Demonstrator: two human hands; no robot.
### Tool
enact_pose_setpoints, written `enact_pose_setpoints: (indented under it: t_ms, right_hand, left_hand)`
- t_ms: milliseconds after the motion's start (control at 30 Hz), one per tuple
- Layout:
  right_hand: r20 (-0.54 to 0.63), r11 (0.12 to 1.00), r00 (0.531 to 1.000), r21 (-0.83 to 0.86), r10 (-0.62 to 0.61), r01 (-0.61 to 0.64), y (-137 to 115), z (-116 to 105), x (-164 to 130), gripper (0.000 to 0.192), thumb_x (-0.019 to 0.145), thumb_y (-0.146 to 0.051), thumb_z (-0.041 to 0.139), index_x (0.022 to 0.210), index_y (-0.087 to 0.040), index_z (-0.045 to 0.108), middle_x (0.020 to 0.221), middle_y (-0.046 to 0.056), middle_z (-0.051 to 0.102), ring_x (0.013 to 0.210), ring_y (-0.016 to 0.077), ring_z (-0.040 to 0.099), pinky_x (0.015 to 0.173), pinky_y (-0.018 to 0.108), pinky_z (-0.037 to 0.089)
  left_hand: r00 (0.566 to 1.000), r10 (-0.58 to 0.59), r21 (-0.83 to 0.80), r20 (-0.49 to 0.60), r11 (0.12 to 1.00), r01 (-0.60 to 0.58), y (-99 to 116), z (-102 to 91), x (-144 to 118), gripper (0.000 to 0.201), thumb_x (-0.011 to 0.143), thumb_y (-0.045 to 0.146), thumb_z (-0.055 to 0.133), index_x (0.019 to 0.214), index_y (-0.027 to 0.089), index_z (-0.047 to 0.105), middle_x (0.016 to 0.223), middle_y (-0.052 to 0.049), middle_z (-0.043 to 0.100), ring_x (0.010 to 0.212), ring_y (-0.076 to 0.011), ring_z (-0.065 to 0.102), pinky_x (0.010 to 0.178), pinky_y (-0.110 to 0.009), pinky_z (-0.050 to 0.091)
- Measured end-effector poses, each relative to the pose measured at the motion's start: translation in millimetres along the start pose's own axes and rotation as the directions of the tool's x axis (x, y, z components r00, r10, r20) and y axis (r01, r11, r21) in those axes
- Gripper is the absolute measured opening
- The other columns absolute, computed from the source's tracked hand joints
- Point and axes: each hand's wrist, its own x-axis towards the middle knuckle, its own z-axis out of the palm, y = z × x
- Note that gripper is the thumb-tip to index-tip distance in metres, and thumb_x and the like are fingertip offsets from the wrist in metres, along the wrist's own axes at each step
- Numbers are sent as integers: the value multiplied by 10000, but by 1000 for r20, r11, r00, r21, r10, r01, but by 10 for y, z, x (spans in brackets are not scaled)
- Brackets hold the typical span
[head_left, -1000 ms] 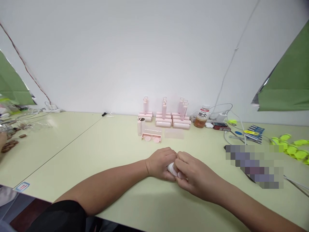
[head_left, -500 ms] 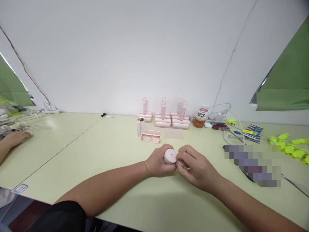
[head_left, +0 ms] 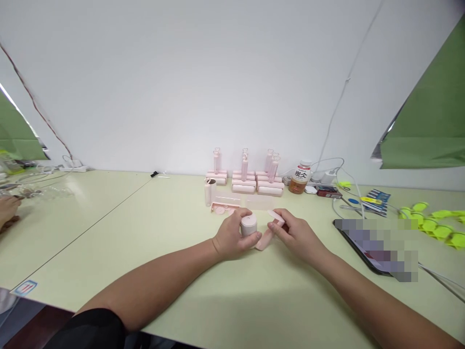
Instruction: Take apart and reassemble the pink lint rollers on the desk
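My left hand [head_left: 235,234] is wrapped round a short white roll [head_left: 249,229], which looks like a lint roller roll with a pale pink end cap facing up. Just to its right, my right hand [head_left: 296,235] pinches a pale pink curved plastic part [head_left: 276,217]. A pink strip [head_left: 266,239] slants down from those fingers toward the left thumb; whether it is the same piece I cannot tell. Beyond my left hand lies an open pink tray-like part [head_left: 217,209] with round discs, partly hidden by the hand. A pink cylinder [head_left: 208,193] stands behind it.
Along the wall are several pink lint rollers [head_left: 271,187] with upright handles. Right of them stands a jar [head_left: 301,178]. A phone [head_left: 374,249], cables and yellow-green pieces [head_left: 441,231] lie at the right. Another person's hand [head_left: 7,211] is at the far left.
My hands have moved apart slightly. The roll has gone left and up a little and stands more upright. The pink part in my right hand now shows more fully.
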Motion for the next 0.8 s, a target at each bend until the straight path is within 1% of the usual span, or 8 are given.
enact_pose_setpoints:
  t_ms: [67,167,300,367,533,633,733,800]
  right_hand:
    - [-21,996,997,-32,80,-81,50,-38,27,328,905,-494,439,1053,-223,549,714,0,652,622,190,587,568,278,410]
    - [-50,973,974,-64,221,-224,160,-109,81,358,897,-499,423,1058,-222,580,734,13,669,644,197,598,583,279,417]
    - [-24,902,911,-133,412,-411,341,-183,162,426,909,-529,351,809,-209,614,724,41,680,639,192,602,577,274,410]
    - [-9,871,886,-175,464,-459,433,-197,202,449,900,-535,368,725,-198,607,714,67,682,641,205,609,573,284,402]
    - [1,809,844,-285,537,-514,614,-227,286,377,864,-462,451,679,-191,635,723,103,692,697,250,639,595,310,404]
    - [-37,773,832,-350,554,-530,649,-302,308,323,839,-422,483,774,-169,672,818,141,705,793,296,649,623,338,415]
    - [-123,741,830,-394,544,-544,564,-383,286,409,829,-419,488,1073,-128,640,986,187,691,900,346,634,663,379,428]
    - [-147,787,873,-383,465,-483,432,-383,235,463,845,-436,469,1199,-155,571,1048,159,679,934,320,624,707,379,435]
  left_hand:
    - [998,-59,26,-10,998,59,13,-25,14,431,742,365,652,1075,207,428,914,-41,595,777,-195,587,701,-329,457]
    - [987,-156,24,39,988,155,34,-47,36,398,732,371,672,1012,213,437,805,-3,589,696,-173,568,644,-300,434]
    - [962,-255,-11,98,966,257,49,-58,59,365,718,378,696,947,225,455,768,21,589,664,-157,555,598,-275,409]
    - [957,-276,-52,90,958,281,48,-62,69,339,718,373,700,917,224,471,808,14,604,697,-156,567,620,-275,421]
    - [933,-356,-165,58,918,360,21,-63,98,295,719,361,704,869,217,496,805,19,580,707,-143,545,626,-267,433]
    - [890,-454,-323,45,836,443,-5,-52,132,329,709,367,710,837,214,448,775,30,543,669,-131,541,564,-250,454]
    - [822,-566,-530,56,681,505,-33,-43,176,428,692,397,725,838,226,360,794,34,542,638,-142,579,465,-250,491]
    - [786,-616,-622,53,596,508,-47,-39,202,493,667,412,747,841,234,322,840,27,557,657,-160,609,432,-270,520]
